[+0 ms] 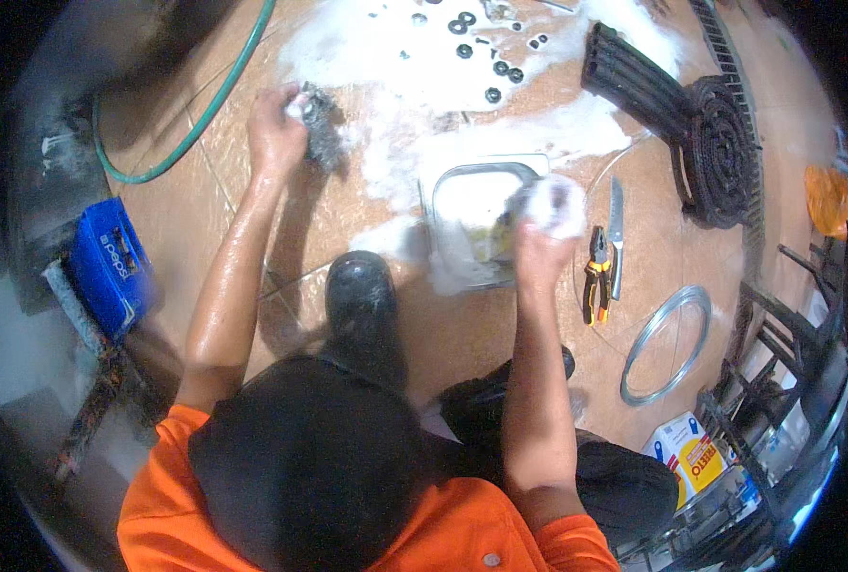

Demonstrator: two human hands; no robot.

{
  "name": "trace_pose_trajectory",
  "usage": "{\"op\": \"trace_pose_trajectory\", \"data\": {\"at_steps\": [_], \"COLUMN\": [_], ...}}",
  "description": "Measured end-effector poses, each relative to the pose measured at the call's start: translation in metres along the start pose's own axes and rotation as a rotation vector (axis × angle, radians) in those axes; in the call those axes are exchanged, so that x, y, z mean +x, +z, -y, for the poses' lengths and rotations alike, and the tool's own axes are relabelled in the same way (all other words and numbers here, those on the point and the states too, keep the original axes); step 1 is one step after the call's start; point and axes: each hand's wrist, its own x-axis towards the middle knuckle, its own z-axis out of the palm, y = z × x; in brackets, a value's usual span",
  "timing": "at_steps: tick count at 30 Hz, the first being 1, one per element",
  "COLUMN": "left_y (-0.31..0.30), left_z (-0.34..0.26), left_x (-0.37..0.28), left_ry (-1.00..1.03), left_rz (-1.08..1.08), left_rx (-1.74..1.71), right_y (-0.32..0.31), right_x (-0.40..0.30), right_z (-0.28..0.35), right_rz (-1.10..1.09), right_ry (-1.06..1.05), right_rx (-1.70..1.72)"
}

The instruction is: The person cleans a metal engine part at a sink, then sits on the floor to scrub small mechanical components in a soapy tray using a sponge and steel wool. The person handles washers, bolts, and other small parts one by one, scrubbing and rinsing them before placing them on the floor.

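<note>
My left hand (274, 132) is raised over the wet tiles, its fingers closed around a dark grey clump (326, 139); blur leaves its exact kind unclear. Some white foam clings to the fingers. On the right, my right hand (540, 250) grips a foam-covered pad or sponge (558, 206), whose shape is mostly hidden by suds. That hand is at the right side of a rectangular metal pan (432, 204). White suds (470, 191) fill much of the pan, and a yellowish patch shows through its lower part.
Several small black burner parts (464, 51) lie in foam ahead. A black cast-iron ring burner (717, 154) rests beside a floor grate (724, 43). Combination pliers (597, 275), a knife (615, 214) and coiled wire (631, 361) lie right. Left are a green hose (202, 129) and blue crate (109, 257).
</note>
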Motion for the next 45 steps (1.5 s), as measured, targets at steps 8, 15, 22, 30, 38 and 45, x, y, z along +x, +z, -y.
{"op": "trace_pose_trajectory", "data": {"at_steps": [8,15,22,30,38,45], "left_y": [0.003,0.02,0.028,0.028,0.016,0.005], "left_z": [-0.093,-0.14,-0.151,-0.146,-0.143,-0.156], "left_x": [-0.034,-0.077,-0.097,-0.113,-0.088,-0.078], "left_ry": [0.262,-0.309,-0.463,-0.49,-0.667,-0.086], "left_rz": [0.306,0.648,0.848,0.861,0.708,0.802], "left_rx": [-0.44,-0.9,-0.974,-1.062,-1.074,-0.637], "right_y": [0.048,0.014,0.022,0.021,0.024,0.022], "right_x": [-0.014,-0.007,-0.021,-0.009,-0.018,-0.024], "right_z": [-0.054,0.022,0.016,0.016,0.015,0.022], "right_rz": [0.629,0.232,0.201,0.112,0.6,0.172], "right_ry": [-0.176,-0.282,-0.345,0.198,-0.251,-0.073], "right_rx": [-0.906,-0.038,-0.027,-0.041,-0.473,-0.014]}}
